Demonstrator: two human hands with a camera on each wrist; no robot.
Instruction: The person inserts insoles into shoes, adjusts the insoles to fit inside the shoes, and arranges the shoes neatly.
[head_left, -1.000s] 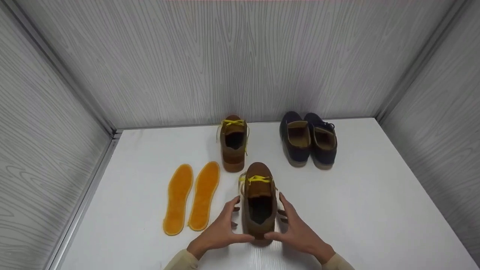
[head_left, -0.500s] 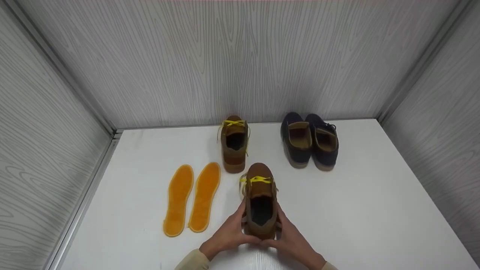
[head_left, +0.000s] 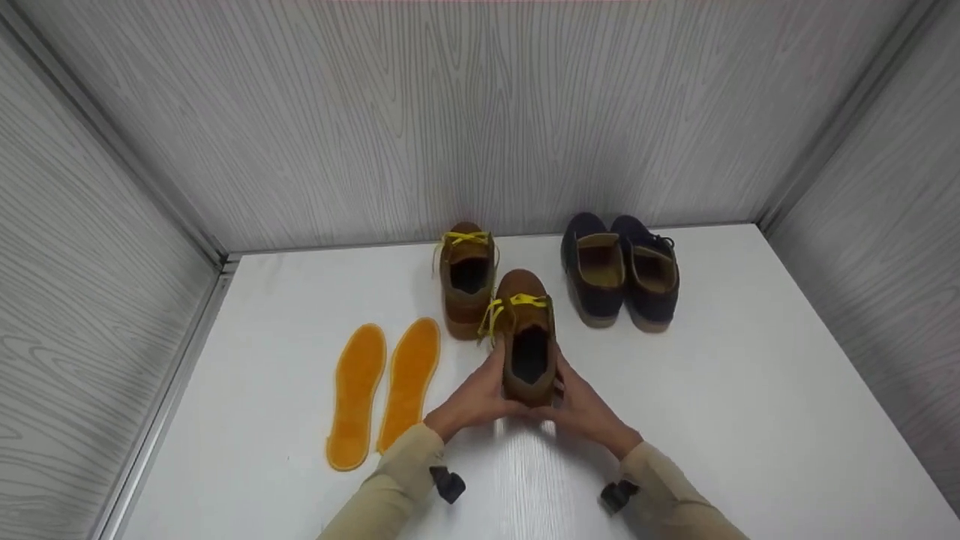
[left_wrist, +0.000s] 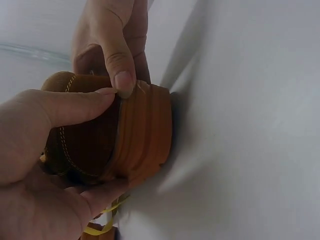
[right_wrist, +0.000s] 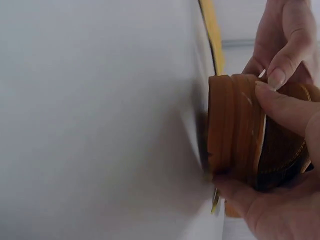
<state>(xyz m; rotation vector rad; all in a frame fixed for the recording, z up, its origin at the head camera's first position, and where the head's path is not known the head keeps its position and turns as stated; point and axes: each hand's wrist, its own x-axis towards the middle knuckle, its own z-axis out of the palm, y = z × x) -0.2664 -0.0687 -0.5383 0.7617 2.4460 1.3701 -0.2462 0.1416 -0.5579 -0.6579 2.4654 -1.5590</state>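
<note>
Between my two hands is a brown shoe [head_left: 523,315] with yellow laces, its toe pointing away from me. My left hand [head_left: 480,394] grips the left side of its heel, and my right hand [head_left: 581,405] grips the right side. Both thumbs meet at the back of the heel, just above the thick orange-brown sole [left_wrist: 147,132], as the left wrist view shows. In the right wrist view the same heel [right_wrist: 235,130] sits close over the white table. A matching brown shoe [head_left: 466,307] stands just beyond, to the left of the held one.
Two orange insoles [head_left: 356,397] lie side by side on the left of the white table [head_left: 750,390]. A pair of dark blue shoes [head_left: 592,292] stands at the back right. Grey wood-grain panels [head_left: 480,112] enclose the table at the back and sides.
My hands closed in on the shoe's heel, then moved it forward, away from me, to beside the other brown shoe. The insoles and dark blue shoes stayed put.
</note>
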